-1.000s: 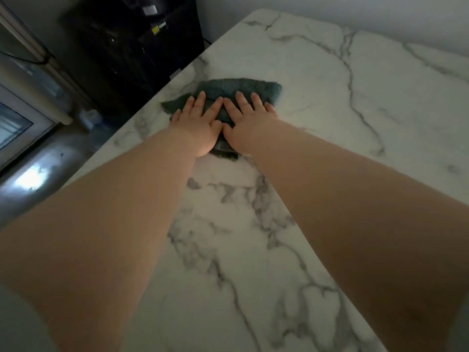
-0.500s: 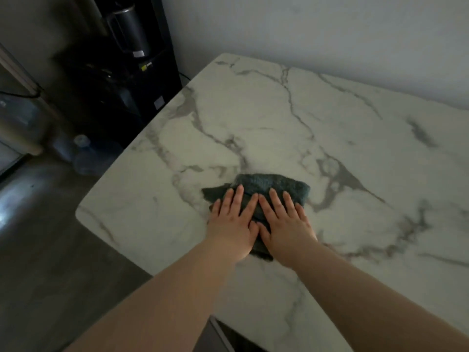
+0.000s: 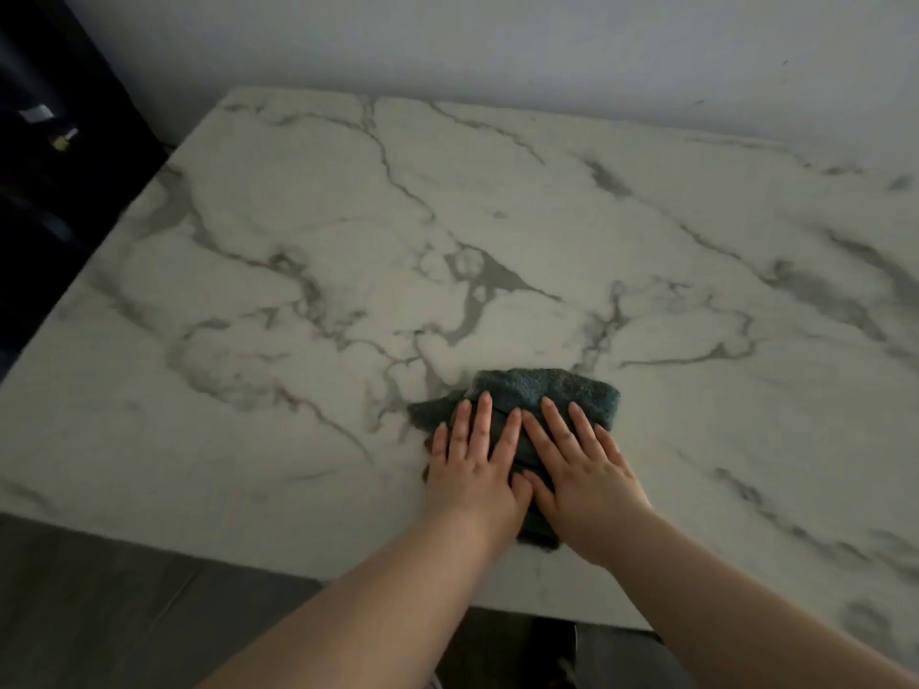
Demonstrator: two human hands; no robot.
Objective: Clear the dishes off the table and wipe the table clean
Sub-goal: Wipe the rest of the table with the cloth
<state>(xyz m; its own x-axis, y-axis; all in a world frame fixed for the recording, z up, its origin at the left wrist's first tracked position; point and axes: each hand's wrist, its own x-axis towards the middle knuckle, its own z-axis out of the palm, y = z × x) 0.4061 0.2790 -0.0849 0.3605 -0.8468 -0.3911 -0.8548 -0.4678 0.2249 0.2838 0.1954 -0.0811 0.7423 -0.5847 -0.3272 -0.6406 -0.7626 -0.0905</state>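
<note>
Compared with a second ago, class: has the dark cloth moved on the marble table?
Yes. The cloth has slid rightward and toward the near edge, away from the left edge of the table, past the dark triangular vein.

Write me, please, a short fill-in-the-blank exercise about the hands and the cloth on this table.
1. The number of hands pressing on the dark cloth is ____.
2. The table has a white top with grey veins, patterned like ____.
3. The fingers of the left hand and the right hand are ____, not curled.

Missing words: two; marble; straight.
</note>
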